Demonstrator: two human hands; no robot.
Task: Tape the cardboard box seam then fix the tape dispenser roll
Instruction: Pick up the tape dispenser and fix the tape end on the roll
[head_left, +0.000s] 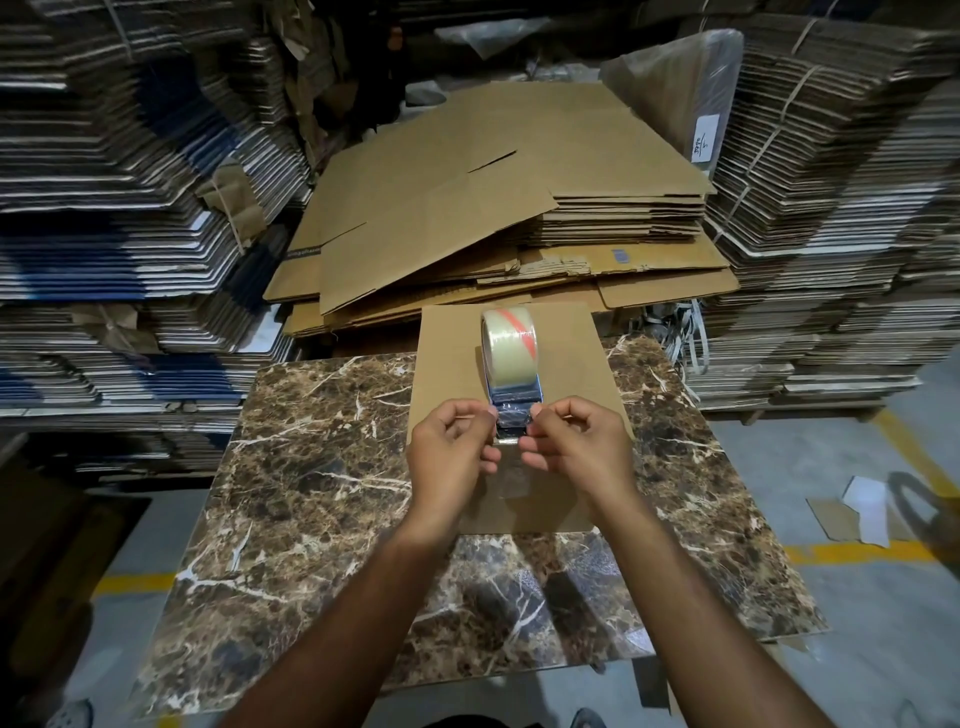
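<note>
A flat brown cardboard box (566, 343) lies on the marble table, its far end over the table's back edge. A blue tape dispenser (514, 397) with a clear tape roll (509, 338) bearing a red stripe stands on the box. My left hand (452, 447) pinches the dispenser's near end from the left. My right hand (574, 441) pinches it from the right. A strip of clear tape (511, 478) lies on the cardboard just below my fingers, along the box's middle.
The brown marble tabletop (322, 493) spreads around the box. Behind it lies a pile of flattened brown cartons (498, 208). Tall bundled cardboard stacks stand left (119, 208) and right (841, 234). Paper scraps (867, 509) lie on the grey floor with yellow lines.
</note>
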